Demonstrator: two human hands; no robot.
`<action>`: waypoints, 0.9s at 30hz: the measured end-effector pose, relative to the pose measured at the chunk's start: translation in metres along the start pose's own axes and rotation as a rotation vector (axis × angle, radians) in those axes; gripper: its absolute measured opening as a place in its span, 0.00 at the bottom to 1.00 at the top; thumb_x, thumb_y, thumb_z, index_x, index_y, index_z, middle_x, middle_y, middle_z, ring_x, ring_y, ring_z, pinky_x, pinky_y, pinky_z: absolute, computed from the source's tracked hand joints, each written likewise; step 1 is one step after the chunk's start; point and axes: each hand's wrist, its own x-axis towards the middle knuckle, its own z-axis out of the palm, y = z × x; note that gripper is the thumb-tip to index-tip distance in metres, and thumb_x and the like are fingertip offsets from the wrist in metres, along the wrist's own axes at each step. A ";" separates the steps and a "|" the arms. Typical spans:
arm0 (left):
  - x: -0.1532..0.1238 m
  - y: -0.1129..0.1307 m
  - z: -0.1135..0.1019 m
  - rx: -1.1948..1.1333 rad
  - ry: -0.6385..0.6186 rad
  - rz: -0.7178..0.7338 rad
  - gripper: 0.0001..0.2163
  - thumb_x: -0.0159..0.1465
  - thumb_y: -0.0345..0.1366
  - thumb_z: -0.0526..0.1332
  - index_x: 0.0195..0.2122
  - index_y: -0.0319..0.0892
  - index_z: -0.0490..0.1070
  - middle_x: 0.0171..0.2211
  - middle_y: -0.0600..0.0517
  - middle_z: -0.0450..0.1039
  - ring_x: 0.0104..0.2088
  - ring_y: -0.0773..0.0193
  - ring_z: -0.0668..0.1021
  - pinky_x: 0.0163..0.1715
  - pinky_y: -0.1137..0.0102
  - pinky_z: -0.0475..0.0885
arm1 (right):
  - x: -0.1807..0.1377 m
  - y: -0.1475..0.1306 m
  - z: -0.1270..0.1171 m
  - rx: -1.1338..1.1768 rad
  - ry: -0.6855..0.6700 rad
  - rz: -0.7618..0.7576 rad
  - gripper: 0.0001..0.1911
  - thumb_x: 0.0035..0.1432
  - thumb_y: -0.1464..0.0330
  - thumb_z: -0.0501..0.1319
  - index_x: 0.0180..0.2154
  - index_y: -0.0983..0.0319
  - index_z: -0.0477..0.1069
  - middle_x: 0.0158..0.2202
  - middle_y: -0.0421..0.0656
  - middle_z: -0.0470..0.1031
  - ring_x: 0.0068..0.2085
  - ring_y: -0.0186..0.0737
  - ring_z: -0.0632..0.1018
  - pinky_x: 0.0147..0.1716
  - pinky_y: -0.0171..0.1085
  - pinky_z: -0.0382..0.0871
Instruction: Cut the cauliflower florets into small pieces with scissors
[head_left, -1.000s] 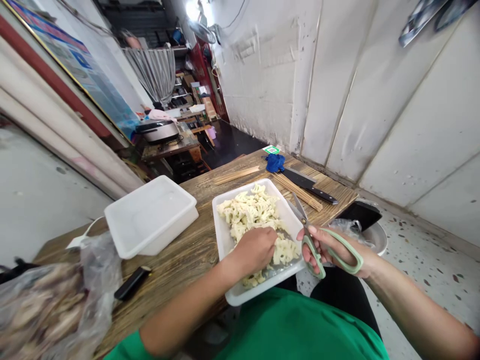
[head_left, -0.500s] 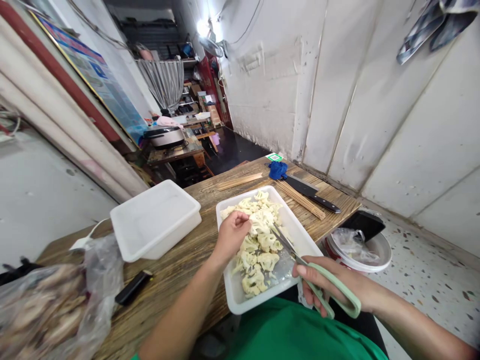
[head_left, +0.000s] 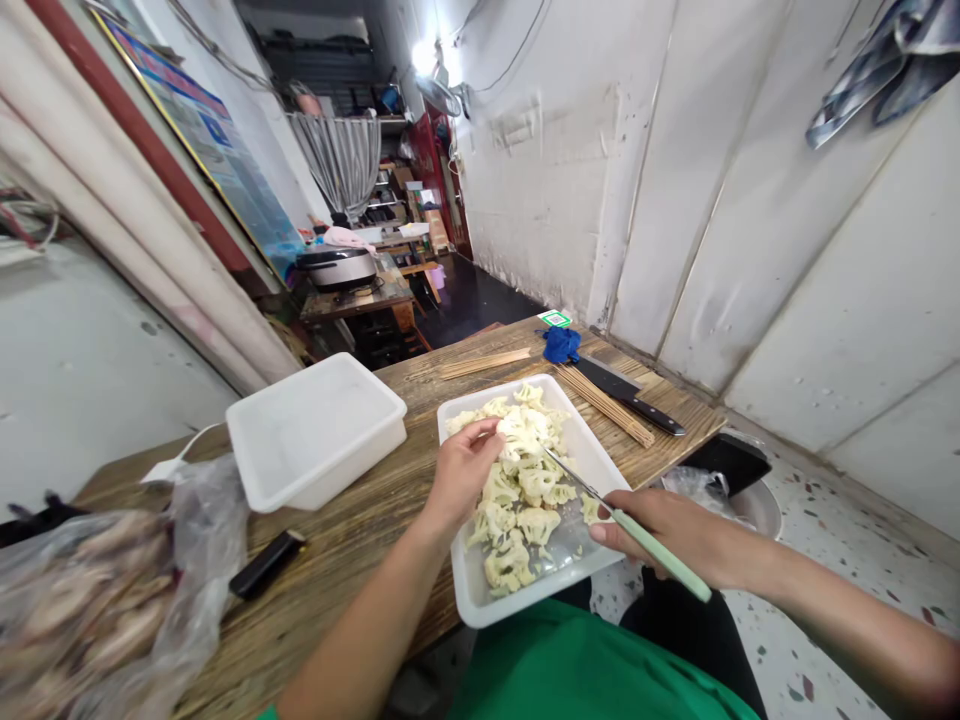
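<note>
My left hand pinches a pale cauliflower piece above the white tray. Under and around it, several cut cauliflower florets lie in the tray. Scissors with light green handles are gripped in my right hand at the tray's right side. Their blades point up and left, the tips at the edge of the held piece. Seen nearly edge-on, the scissors do not show how far their blades are apart. One floret sits just left of my right fingers.
An upturned-looking white plastic box stands left of the tray on the wooden table. Bamboo skewers, a black-handled knife and a blue cloth lie behind. A plastic bag and black object are at left.
The scissors have rolled edge-on in my right hand, their handle loops no longer showing. A floret now shows in the tray near my right fingers. My left hand still holds its piece.
</note>
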 end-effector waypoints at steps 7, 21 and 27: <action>-0.011 0.016 0.003 0.091 -0.071 0.141 0.18 0.55 0.42 0.65 0.45 0.38 0.74 0.47 0.44 0.77 0.46 0.56 0.78 0.49 0.62 0.71 | 0.009 -0.001 -0.008 0.091 -0.035 -0.024 0.27 0.59 0.45 0.52 0.34 0.64 0.69 0.26 0.41 0.69 0.26 0.35 0.70 0.23 0.31 0.61; -0.004 0.026 -0.001 0.070 0.017 0.201 0.15 0.54 0.40 0.64 0.41 0.38 0.76 0.41 0.46 0.79 0.42 0.58 0.79 0.44 0.67 0.72 | 0.006 0.002 -0.014 0.443 -0.139 0.038 0.27 0.54 0.45 0.58 0.32 0.64 0.67 0.27 0.40 0.67 0.24 0.31 0.70 0.17 0.28 0.59; -0.008 0.024 0.004 0.089 -0.010 0.209 0.15 0.56 0.40 0.63 0.42 0.38 0.75 0.43 0.46 0.78 0.42 0.58 0.79 0.44 0.66 0.72 | 0.009 -0.004 -0.012 0.444 -0.112 0.056 0.28 0.53 0.44 0.58 0.31 0.64 0.66 0.26 0.39 0.67 0.21 0.28 0.68 0.15 0.27 0.57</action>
